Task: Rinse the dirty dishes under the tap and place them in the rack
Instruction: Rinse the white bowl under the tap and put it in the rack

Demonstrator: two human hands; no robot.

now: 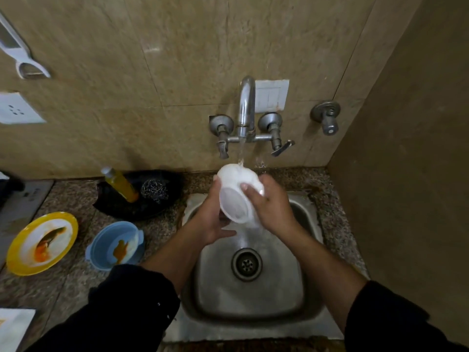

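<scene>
White bowl (237, 196), centre frame under the running tap (246, 107), is tilted so water drains into the sink (253, 301). Left hand (215, 222) cups it with curled fingers. Right hand (272, 207) clamps its rim. Soiled yellow plate (19, 262) and blue bowl (100, 241) wait lower left.

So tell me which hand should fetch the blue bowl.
Left. The blue bowl sits on the counter left of the sink, nearer the left hand; the right hand would likely have to cross over.

Left of centre we've got a yellow soap bottle (119, 184) leaning in a black tray (142, 209), a steel scrubber (154, 191) just beside it; upper left, a white utensil (24, 55) hangs on the wall; a switch plate (271, 95) sits mid-frame.
</scene>
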